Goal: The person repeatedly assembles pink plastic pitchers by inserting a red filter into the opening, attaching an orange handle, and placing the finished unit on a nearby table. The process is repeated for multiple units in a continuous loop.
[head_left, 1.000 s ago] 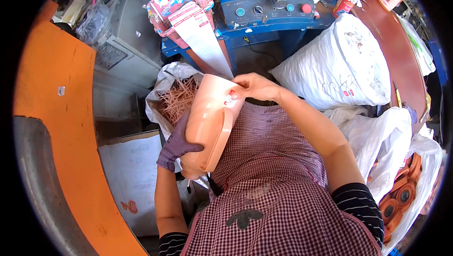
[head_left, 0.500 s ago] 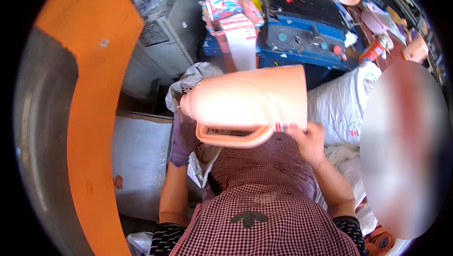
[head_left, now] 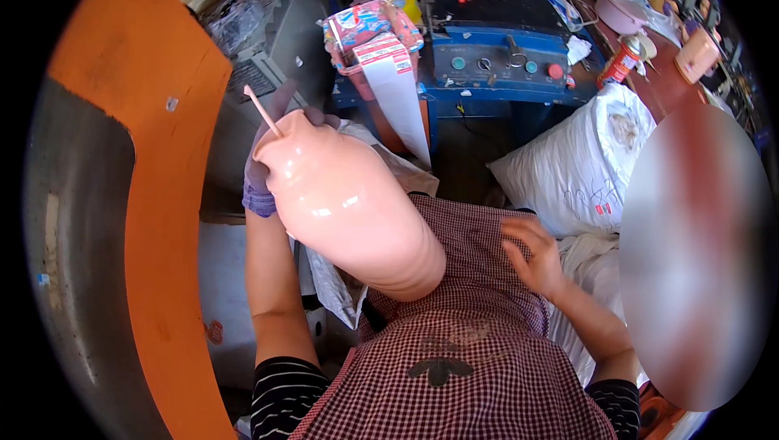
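Observation:
A glossy pink plastic jug lies slantwise in front of me, its neck up at the left and its base low against my checked apron. My left hand, in a purple glove, is closed round the neck, with some fingers hidden behind it. From the mouth sticks a thin pink strip of plastic. The jug's handle, seen earlier, is out of sight now. My bare right hand hovers right of the base, apart from it, fingers spread and holding nothing.
A pink basket with a hanging strip of red-and-white labels stands beside a blue control panel. White sacks are at the right, near a red spray can. An orange machine frame runs along the left.
The jug has swung from nearly level to a slant, neck raised toward the left, and its handle has turned out of view. My right hand has let go of its base end.

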